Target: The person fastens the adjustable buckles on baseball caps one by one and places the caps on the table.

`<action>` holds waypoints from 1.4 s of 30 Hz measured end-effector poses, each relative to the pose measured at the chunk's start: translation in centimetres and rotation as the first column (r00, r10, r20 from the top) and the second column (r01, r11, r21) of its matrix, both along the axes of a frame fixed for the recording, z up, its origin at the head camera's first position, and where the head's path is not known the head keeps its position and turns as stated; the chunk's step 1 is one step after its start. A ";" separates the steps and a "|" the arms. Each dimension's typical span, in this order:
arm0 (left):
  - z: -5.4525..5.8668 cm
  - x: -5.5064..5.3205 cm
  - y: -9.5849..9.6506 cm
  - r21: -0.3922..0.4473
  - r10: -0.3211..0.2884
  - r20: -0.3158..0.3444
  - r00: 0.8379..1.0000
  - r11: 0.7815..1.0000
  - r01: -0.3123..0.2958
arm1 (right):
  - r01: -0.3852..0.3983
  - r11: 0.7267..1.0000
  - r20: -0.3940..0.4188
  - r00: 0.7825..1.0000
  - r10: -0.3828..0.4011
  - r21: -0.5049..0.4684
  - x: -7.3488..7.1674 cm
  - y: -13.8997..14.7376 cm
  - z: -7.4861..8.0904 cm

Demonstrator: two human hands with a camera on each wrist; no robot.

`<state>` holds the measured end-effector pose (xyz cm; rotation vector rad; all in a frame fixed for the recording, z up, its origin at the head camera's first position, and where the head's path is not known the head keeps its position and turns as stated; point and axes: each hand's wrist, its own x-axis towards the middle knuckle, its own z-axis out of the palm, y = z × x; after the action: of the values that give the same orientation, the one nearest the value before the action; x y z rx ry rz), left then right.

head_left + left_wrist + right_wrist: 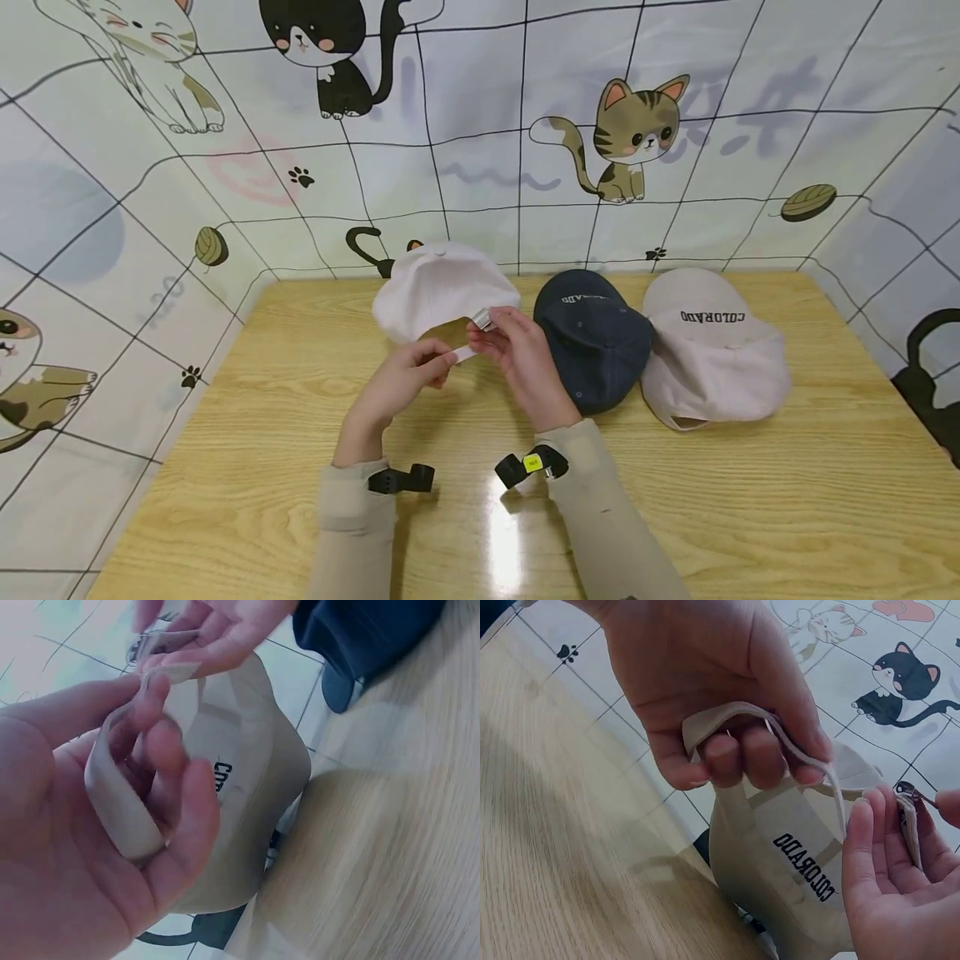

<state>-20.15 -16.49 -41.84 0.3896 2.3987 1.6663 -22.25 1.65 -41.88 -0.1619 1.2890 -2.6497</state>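
A light-coloured cap (442, 287) stands at the back of the table, its back strap raised between the two hands. My left hand (408, 375) grips the pale fabric strap (465, 353); in the left wrist view the strap (112, 799) loops through the curled fingers. With thumb and fingers, my right hand (525, 358) pinches the silver metal buckle (482, 318). The right wrist view shows this buckle (905, 787) at the fingertips, and dark lettering (804, 866) on the cap behind. Whether the strap passes through the buckle is hard to tell.
Right of the hands lies a navy cap (592, 342), touching a pale cap (712, 350) marked COLORADO. All stand on a wood-grain table (247, 467). A cat-printed sheet (480, 183) hangs behind and along both sides.
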 end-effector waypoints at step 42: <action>-0.2 -0.5 1.6 0.354 0.112 0.079 0.991 0.926 -0.133 | -0.066 0.991 -0.036 0.997 0.071 0.117 0.1 0.0 0.2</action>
<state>-20.61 -14.93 -42.07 0.2422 2.1121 2.1484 -22.16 1.64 -41.72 -0.2394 1.4182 -2.5192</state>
